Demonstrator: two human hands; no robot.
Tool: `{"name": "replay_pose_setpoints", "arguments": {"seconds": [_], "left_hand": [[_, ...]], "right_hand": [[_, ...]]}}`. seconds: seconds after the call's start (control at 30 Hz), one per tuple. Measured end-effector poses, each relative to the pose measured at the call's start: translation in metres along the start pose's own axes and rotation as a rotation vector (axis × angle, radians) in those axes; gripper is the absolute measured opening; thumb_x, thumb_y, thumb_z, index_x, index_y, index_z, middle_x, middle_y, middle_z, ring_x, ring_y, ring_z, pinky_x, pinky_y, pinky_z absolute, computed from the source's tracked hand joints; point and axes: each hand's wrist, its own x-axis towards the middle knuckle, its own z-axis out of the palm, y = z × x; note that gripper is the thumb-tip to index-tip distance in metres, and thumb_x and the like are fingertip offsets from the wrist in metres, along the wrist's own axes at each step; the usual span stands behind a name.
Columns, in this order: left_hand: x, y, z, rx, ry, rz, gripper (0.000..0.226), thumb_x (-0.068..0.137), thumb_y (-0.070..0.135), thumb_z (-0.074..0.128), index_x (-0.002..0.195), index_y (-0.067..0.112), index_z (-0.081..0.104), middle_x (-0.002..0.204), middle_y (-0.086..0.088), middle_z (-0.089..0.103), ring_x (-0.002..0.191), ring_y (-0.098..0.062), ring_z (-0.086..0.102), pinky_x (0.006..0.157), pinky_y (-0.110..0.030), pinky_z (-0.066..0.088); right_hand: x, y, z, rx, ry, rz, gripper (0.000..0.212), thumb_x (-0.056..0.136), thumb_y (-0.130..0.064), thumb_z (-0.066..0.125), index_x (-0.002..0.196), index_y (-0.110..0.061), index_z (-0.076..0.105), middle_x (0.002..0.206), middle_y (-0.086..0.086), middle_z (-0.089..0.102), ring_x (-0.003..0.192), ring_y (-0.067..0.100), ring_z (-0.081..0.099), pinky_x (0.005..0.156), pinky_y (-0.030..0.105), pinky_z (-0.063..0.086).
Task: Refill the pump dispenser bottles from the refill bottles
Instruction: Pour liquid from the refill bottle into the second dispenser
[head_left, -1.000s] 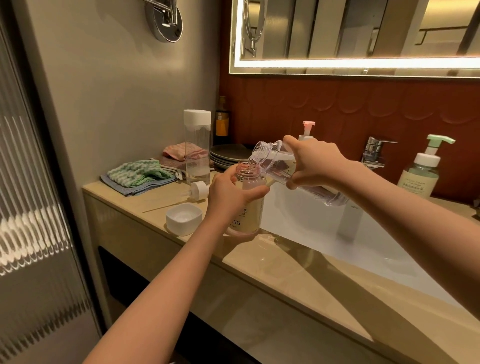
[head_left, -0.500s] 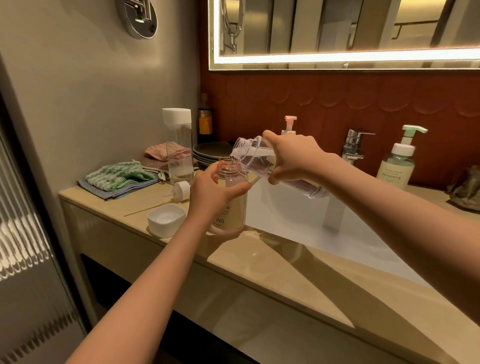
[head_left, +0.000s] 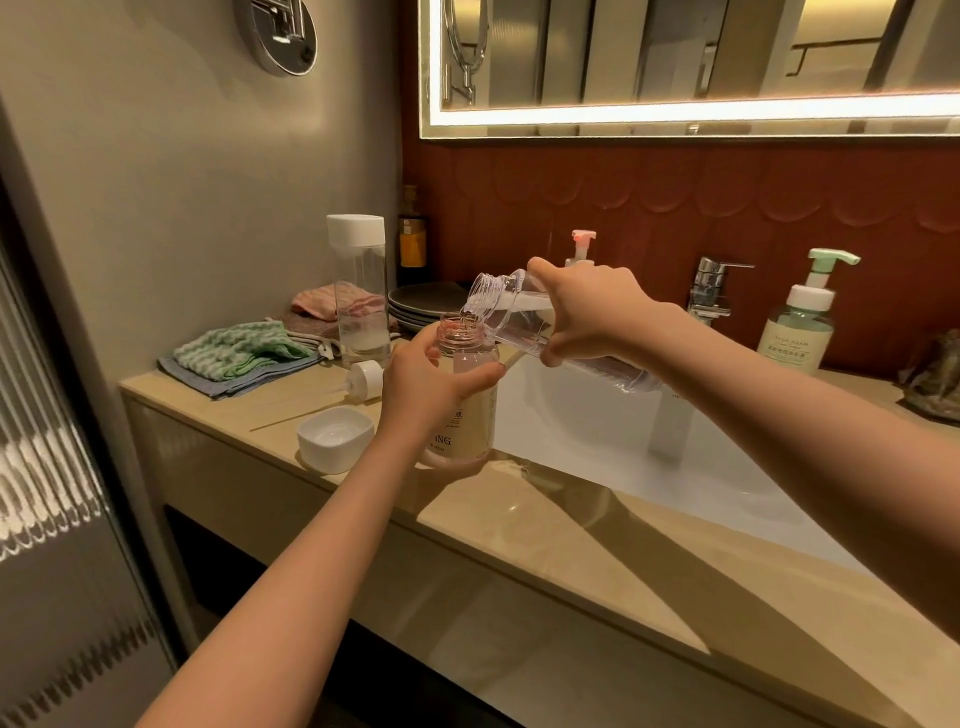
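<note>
A beige vanity counter (head_left: 519, 525) bears a white sink (head_left: 649, 447). At the sink's left edge stands an uncapped dispenser bottle (head_left: 470, 415), its clear neck open and its cream-coloured body printed with lettering. A clear plastic refill bottle (head_left: 524, 325) is tilted above it, its threaded mouth directly over the neck. The left hand (head_left: 423, 384) wraps the dispenser's shoulder; the right hand (head_left: 587, 312) grasps the refill bottle from above.
</note>
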Motion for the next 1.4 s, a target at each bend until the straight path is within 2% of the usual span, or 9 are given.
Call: {"name": "replay_pose_setpoints", "arguments": {"seconds": [0.4,0.5,0.67,0.9,1.17,1.3,1.4], "left_hand": [[-0.0020,0.0011,-0.0007,-0.008,0.002,0.004,0.075,0.070,0.043,0.077,0.135,0.022,0.047,0.134,-0.002,0.054,0.124,-0.022,0.048,0.084,-0.034,0.042],[-0.0031,0.0021,-0.0010,-0.005,0.004,0.012,0.073,0.071,0.041,0.077,0.135,0.021,0.047,0.134,-0.002,0.053,0.123,-0.022,0.048,0.084,-0.033,0.042],[-0.0034,0.0027,-0.0015,-0.007,0.003,0.006,0.076,0.070,0.042,0.077,0.136,0.021,0.046,0.136,-0.003,0.051,0.125,-0.022,0.047,0.084,-0.033,0.042],[-0.0044,0.0041,-0.0014,-0.007,0.005,0.006,0.075,0.071,0.041,0.077,0.136,0.022,0.045,0.136,-0.004,0.051,0.125,-0.022,0.046,0.084,-0.032,0.041],[-0.0058,0.0052,-0.0018,-0.016,0.005,-0.008,0.081,0.071,0.040,0.077,0.140,0.021,0.040,0.140,-0.004,0.048,0.127,-0.022,0.044,0.090,-0.035,0.043],[-0.0057,0.0056,-0.0013,-0.013,0.006,-0.006,0.080,0.071,0.040,0.077,0.140,0.022,0.040,0.140,-0.004,0.048,0.127,-0.022,0.044,0.089,-0.035,0.042],[-0.0054,0.0049,-0.0016,-0.021,0.004,-0.007,0.080,0.071,0.039,0.077,0.140,0.022,0.040,0.140,-0.004,0.047,0.127,-0.022,0.044,0.087,-0.034,0.041]], "right_hand": [[0.0003,-0.0004,-0.0003,-0.033,0.006,-0.007,0.067,0.072,-0.027,0.076,0.126,-0.014,0.039,0.070,-0.003,0.037,0.070,0.019,0.042,0.046,0.023,0.023],[0.0001,-0.0006,-0.0008,-0.037,0.000,-0.006,0.066,0.072,-0.026,0.076,0.126,-0.013,0.039,0.064,-0.006,0.031,0.069,0.019,0.041,0.046,0.022,0.022],[0.0015,-0.0003,-0.0012,-0.052,-0.007,0.003,0.067,0.072,-0.025,0.076,0.127,-0.013,0.038,0.064,-0.006,0.030,0.055,0.010,0.032,0.046,0.022,0.022],[0.0018,-0.0011,-0.0019,-0.054,-0.022,-0.004,0.070,0.072,-0.026,0.077,0.128,-0.014,0.037,0.065,-0.006,0.029,0.063,0.015,0.037,0.046,0.022,0.023],[0.0022,-0.0003,-0.0025,-0.083,-0.013,0.001,0.069,0.073,-0.025,0.076,0.128,-0.014,0.037,0.064,-0.005,0.029,0.057,0.013,0.034,0.046,0.023,0.022],[0.0035,0.0003,-0.0009,-0.082,-0.019,0.005,0.069,0.073,-0.025,0.076,0.129,-0.014,0.037,0.064,-0.005,0.030,0.054,0.007,0.030,0.046,0.022,0.023],[0.0042,0.0007,-0.0006,-0.082,-0.021,0.008,0.069,0.072,-0.025,0.076,0.128,-0.014,0.037,0.065,-0.005,0.031,0.054,0.008,0.031,0.046,0.023,0.024]]}}
